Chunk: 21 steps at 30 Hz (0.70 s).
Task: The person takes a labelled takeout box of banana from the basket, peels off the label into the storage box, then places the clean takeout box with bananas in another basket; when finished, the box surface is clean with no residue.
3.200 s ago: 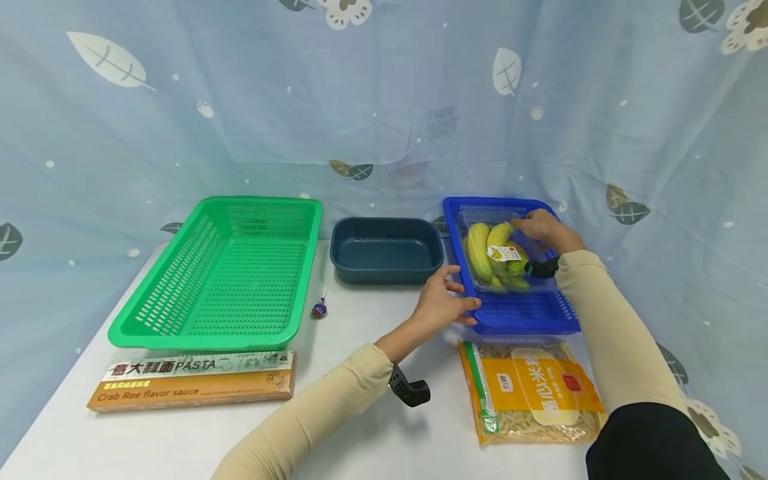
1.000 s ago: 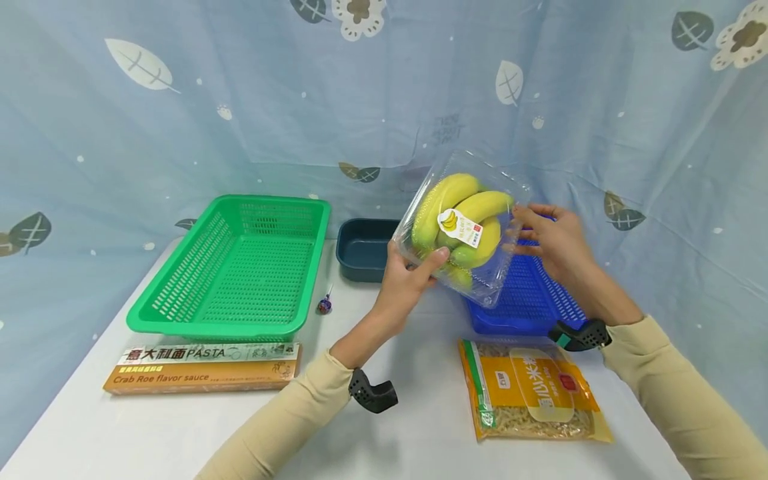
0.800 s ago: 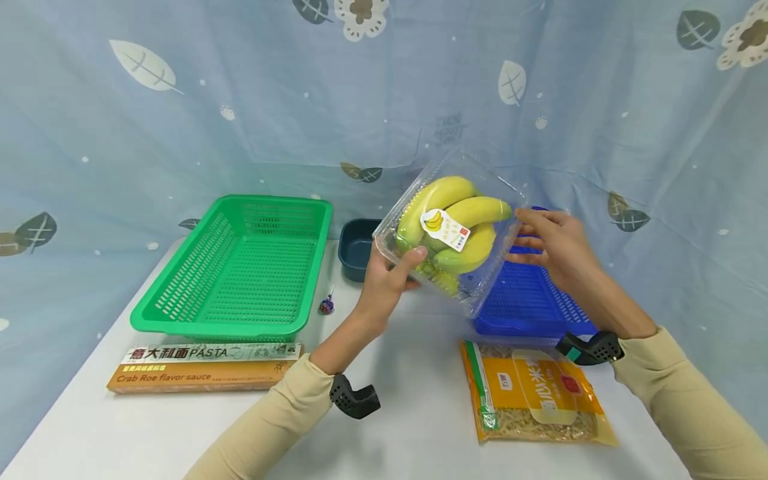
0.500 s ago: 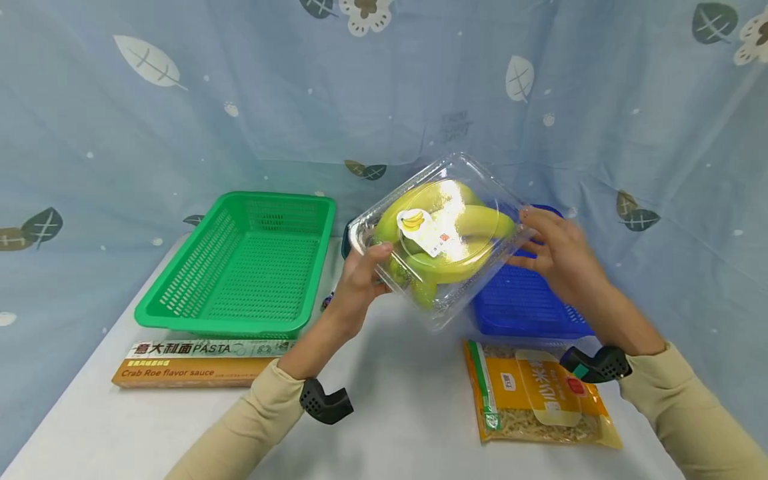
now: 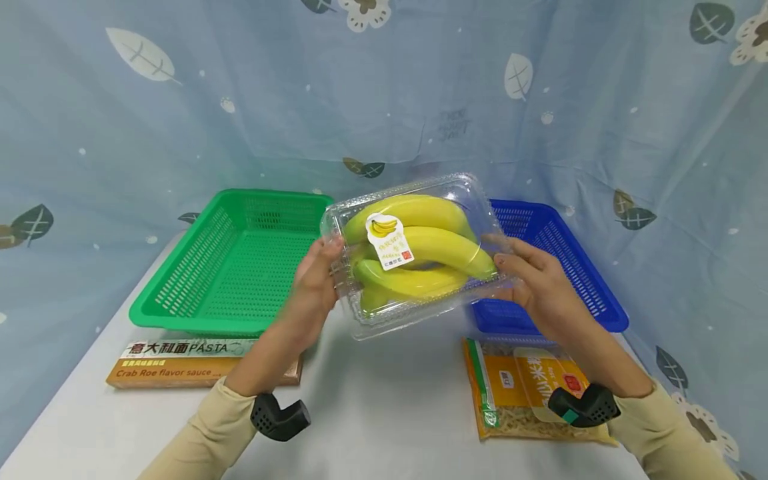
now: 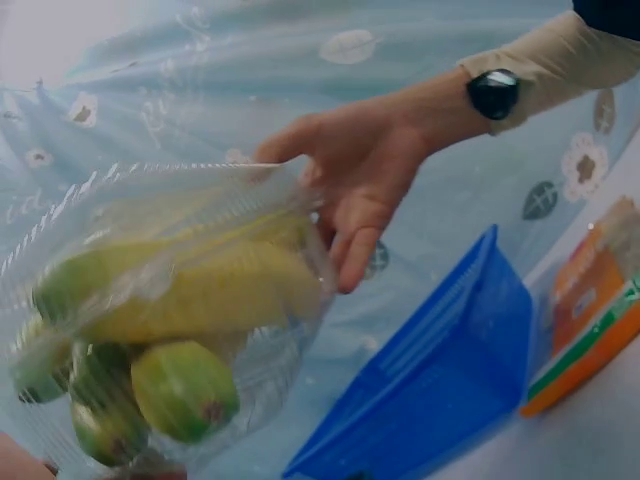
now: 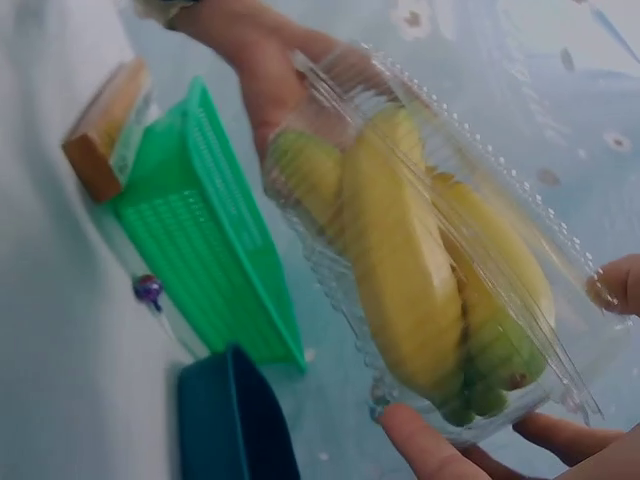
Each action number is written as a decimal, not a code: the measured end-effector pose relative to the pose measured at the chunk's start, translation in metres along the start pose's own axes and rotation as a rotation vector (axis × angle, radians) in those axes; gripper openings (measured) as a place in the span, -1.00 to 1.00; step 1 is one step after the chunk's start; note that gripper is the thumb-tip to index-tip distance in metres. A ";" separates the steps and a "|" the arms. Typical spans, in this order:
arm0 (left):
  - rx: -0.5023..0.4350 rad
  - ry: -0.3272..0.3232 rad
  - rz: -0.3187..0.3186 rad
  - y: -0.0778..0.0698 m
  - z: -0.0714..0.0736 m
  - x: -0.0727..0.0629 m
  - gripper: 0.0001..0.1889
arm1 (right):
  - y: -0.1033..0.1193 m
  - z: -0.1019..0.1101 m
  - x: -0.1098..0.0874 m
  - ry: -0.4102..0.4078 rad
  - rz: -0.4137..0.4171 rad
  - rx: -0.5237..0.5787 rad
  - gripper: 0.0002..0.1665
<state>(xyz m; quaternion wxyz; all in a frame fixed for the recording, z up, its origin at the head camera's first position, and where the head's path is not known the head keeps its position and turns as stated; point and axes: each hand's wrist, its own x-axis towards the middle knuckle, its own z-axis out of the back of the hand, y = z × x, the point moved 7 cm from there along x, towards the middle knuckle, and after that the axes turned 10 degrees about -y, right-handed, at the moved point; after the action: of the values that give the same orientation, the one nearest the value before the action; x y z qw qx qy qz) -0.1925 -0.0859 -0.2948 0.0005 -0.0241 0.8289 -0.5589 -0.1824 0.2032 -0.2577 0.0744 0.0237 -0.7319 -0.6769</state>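
A clear plastic box of bananas [image 5: 420,257] with a white label is held up in the air between both hands, slightly tilted. My left hand [image 5: 313,280] grips its left end, thumb on top and the other fingers mostly out of sight. At the opposite end my right hand [image 5: 540,283] holds the corner, thumb above and fingers below. In the left wrist view the right hand [image 6: 365,165] meets the box's edge, and green banana tips show through the plastic. The right wrist view shows right-hand fingers [image 7: 425,445] against the near end of the box.
A green basket [image 5: 240,327] stands at left, with a pasta box [image 5: 174,373] in front. At right are a blue basket [image 5: 591,280] and an orange noodle bag [image 5: 528,393]. The right wrist view shows a lollipop [image 7: 148,290] and a dark teal bin [image 7: 245,420].
The banana box has come out of the blue basket, moved left and turned nearly level. My left hand went from the basket's rim to the box; the right hand now holds its right end.
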 end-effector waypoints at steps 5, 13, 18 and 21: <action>0.080 -0.045 0.009 -0.008 0.017 -0.008 -0.54 | -0.012 -0.011 -0.018 -0.002 -0.007 -0.218 -0.41; 0.236 0.086 -0.035 -0.001 0.035 -0.026 -0.33 | -0.041 -0.022 -0.040 -0.027 -0.014 -0.371 -0.49; 0.331 0.154 -0.053 0.016 0.040 -0.041 -0.31 | -0.058 -0.019 -0.053 -0.131 -0.071 -0.460 -0.45; 0.395 0.160 -0.035 0.024 0.043 -0.050 -0.32 | -0.062 -0.016 -0.060 -0.187 -0.080 -0.535 -0.34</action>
<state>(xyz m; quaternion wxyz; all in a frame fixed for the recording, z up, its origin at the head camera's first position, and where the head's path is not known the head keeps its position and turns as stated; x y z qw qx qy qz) -0.1428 -0.1148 -0.3341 -0.0704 0.0065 0.7001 -0.7106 -0.1246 0.1905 -0.3226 -0.0166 -0.0304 -0.5295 -0.8476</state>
